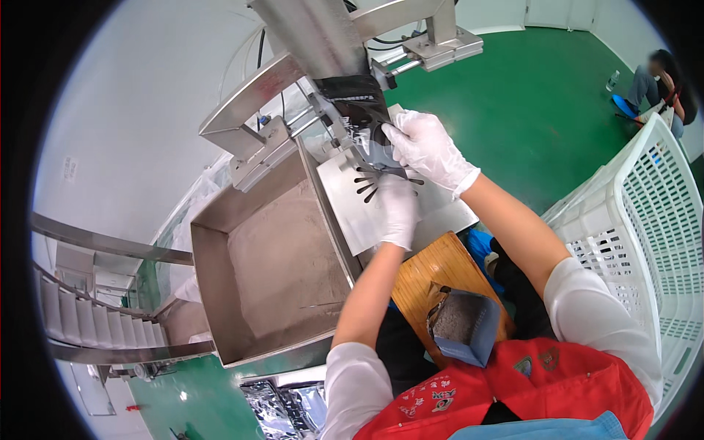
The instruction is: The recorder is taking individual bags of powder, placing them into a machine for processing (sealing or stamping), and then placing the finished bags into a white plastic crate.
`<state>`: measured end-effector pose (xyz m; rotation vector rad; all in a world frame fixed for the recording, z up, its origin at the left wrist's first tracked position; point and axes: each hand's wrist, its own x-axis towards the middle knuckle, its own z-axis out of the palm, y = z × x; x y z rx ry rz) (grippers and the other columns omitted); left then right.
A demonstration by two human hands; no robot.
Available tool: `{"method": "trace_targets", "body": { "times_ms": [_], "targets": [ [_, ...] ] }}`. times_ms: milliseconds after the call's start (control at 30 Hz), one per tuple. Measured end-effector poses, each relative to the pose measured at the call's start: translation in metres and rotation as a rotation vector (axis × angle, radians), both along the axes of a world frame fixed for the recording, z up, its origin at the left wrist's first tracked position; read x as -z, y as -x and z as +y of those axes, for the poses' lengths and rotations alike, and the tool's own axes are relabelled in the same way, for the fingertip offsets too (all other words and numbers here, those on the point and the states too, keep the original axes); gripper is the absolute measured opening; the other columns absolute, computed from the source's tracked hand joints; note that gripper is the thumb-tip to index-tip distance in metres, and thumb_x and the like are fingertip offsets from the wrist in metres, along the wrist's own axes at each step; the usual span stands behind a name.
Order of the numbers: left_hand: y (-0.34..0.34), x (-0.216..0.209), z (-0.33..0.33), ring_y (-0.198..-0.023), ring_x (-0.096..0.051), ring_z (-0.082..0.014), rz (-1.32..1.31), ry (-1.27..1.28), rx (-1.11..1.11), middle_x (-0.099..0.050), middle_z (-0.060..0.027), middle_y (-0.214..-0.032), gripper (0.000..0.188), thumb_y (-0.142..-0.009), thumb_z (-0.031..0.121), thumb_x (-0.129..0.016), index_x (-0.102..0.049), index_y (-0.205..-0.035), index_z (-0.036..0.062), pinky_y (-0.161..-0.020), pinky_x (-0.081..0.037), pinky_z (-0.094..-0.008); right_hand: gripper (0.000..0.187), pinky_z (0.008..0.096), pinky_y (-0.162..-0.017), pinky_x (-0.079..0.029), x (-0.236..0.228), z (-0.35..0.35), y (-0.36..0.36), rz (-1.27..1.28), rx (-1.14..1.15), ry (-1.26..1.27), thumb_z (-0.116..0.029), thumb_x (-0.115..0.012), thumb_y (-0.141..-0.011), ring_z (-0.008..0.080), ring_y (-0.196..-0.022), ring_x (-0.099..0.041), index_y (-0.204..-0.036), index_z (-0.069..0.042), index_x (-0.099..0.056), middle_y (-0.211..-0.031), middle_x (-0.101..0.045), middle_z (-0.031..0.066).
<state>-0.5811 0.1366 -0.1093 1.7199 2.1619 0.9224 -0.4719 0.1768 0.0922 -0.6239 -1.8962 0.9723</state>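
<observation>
A black and silver pouch (367, 121) hangs with its upper end at the mouth of a steel chute (315, 37), between two metal clamp arms. My right hand (433, 150), in a white glove, pinches the pouch's right side with thumb and fingers. My left hand (397, 209), also gloved, is at the pouch's lower end, just above a slotted steel plate (345, 205). Its fingers are blurred and partly hidden, so their grip does not show.
A steel tray (209, 257) of grey-brown powder stands left of the plate. Below, a wooden stool (418, 271) bears an open blue bag (480, 330) with grainy contents. A white basket (623, 213) stands at right; a seated person (660, 92) is beyond. Flat silvery pouches (282, 407) lie below the tray.
</observation>
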Motion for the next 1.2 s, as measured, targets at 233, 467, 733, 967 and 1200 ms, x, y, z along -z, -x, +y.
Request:
{"method": "trace_targets", "body": {
  "times_ms": [233, 467, 733, 967, 1200],
  "targets": [
    [0.104, -0.026, 0.023, -0.097, -0.062, -0.0352, 0.634, -0.381, -0.053, -0.065, -0.0177, -0.105, 0.041, -0.077, 0.035, -0.063, -0.064, -0.104, 0.0048, -0.088, -0.046, -0.0456, 0.021, 0.0347, -0.074, -0.049, -0.018, -0.066, -0.007, -0.206, -0.084, -0.266, -0.008, -0.055, -0.091, 0.0310, -0.073, -0.061, -0.107, 0.004, -0.061, -0.080, -0.060, 0.0169],
    [0.229, -0.012, -0.092, -0.111, -0.054, -0.0356, 0.752, 0.000, -1.007, -0.056, -0.0206, -0.117, 0.054, -0.088, 0.034, -0.057, -0.049, -0.127, -0.0021, -0.096, -0.038, -0.0548, 0.022, 0.0371, -0.074, -0.051, 0.005, -0.102, -0.108, -0.285, 0.011, -0.021, -0.011, -0.056, -0.090, 0.0351, -0.081, -0.064, -0.110, -0.001, -0.062, -0.092, -0.065, 0.0179],
    [0.084, -0.026, -0.105, -0.129, -0.045, -0.0299, 0.604, 0.001, 0.068, -0.050, -0.0168, -0.137, 0.047, -0.090, 0.032, -0.054, -0.051, -0.132, 0.0103, -0.110, -0.031, -0.0468, 0.024, 0.0400, -0.076, -0.052, 0.002, -0.141, -0.129, -0.558, -0.036, -0.164, -0.019, -0.055, -0.092, 0.0355, -0.084, -0.064, -0.109, -0.005, -0.065, -0.098, -0.067, 0.0151],
    [0.087, -0.108, -0.216, -0.114, -0.056, -0.0365, 0.533, 0.242, -0.467, -0.050, -0.0222, -0.134, 0.050, -0.088, 0.028, -0.062, -0.051, -0.128, -0.0004, -0.095, -0.047, -0.0442, 0.054, 0.0341, -0.087, -0.047, 0.038, -0.168, -0.174, -0.328, -0.324, 0.379, 0.003, -0.048, -0.087, 0.0241, -0.098, -0.061, -0.139, -0.010, -0.044, -0.117, -0.063, 0.0137],
    [-0.136, -0.154, -0.340, -0.117, -0.056, -0.0240, -0.623, 0.070, 0.060, -0.055, -0.0165, -0.132, 0.085, -0.068, 0.010, -0.081, -0.038, -0.142, 0.0016, -0.096, -0.047, -0.0366, 0.064, 0.0364, -0.088, -0.047, 0.095, -0.223, -0.182, -0.272, -0.278, 0.400, 0.001, -0.053, -0.081, 0.0257, -0.099, -0.057, -0.142, -0.002, -0.034, -0.102, -0.056, 0.0165]
  ]
}}
